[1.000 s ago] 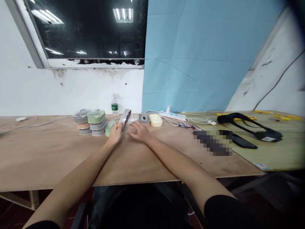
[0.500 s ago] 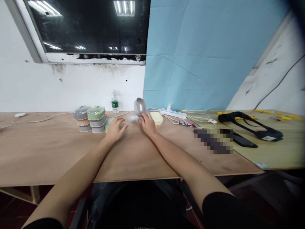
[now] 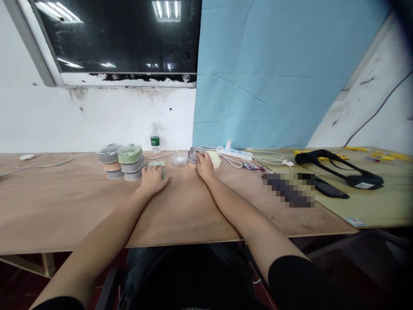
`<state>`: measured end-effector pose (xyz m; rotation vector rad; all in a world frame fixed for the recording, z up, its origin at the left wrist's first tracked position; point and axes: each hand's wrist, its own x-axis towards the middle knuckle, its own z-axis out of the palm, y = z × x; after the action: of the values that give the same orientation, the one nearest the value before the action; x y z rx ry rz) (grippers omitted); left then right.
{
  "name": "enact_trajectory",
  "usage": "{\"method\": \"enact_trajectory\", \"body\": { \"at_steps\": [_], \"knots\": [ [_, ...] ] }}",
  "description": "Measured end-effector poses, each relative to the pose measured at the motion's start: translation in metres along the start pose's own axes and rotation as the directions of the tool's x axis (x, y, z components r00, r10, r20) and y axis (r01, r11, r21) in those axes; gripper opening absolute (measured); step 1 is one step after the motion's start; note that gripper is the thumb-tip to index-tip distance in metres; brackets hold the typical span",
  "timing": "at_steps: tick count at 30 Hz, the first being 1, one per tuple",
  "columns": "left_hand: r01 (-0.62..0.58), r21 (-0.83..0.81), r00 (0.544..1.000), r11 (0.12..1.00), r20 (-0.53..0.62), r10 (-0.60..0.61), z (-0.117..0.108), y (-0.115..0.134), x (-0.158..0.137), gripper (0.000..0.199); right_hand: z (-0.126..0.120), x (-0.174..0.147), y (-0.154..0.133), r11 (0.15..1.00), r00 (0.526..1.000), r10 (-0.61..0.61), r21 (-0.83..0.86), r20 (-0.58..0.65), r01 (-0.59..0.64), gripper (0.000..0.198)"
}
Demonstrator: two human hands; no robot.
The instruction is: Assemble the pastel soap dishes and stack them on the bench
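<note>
A small light-green box (image 3: pixel 158 163) sits on the table under my left hand (image 3: pixel 153 178), whose fingers are curled over its near side; part of it is hidden. My right hand (image 3: pixel 204 165) is closed on the rim of a grey ring-shaped piece (image 3: pixel 195 150), which rests over a peach-coloured piece (image 3: pixel 192 164). Between my hands sits a clear round plastic piece (image 3: pixel 179 159). Pale yellow stacked pieces (image 3: pixel 214 159) lie just right of my right hand, partly behind it.
Two stacks of lidded boxes, a left one (image 3: pixel 109 159) and a green-topped one (image 3: pixel 130 155), stand at left. Behind are a water bottle (image 3: pixel 155 138) and a power strip (image 3: pixel 237 153) with white cables. A black strap-like frame (image 3: pixel 338 165) and a dark flat object (image 3: pixel 331 188) lie at right.
My right hand has lowered the grey piece from a raised, tilted position onto the peach-coloured piece, moving slightly right. My left hand has come down and slightly left onto the green box.
</note>
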<state>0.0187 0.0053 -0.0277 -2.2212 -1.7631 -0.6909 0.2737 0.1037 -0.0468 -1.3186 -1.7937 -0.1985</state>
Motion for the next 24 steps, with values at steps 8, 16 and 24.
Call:
{"method": "enact_trajectory", "body": {
  "at_steps": [8,16,24],
  "knots": [
    [-0.176,-0.12,0.984,0.977,-0.06,0.17,-0.008,0.012,0.001,0.041,0.006,0.0,0.003,0.998,0.999,-0.026,-0.057,0.036,0.028,0.045],
    [0.033,-0.084,0.998,0.996,0.061,-0.028,0.002,0.003,-0.002,0.067,0.0,-0.004,-0.003,0.993,0.998,-0.039,-0.113,0.042,0.043,0.048],
    [0.137,-0.244,0.986,0.96,0.13,-0.107,0.011,-0.002,-0.001,0.082,0.002,-0.006,-0.002,0.992,0.998,0.032,-0.122,-0.058,-0.039,0.046]
  ]
}}
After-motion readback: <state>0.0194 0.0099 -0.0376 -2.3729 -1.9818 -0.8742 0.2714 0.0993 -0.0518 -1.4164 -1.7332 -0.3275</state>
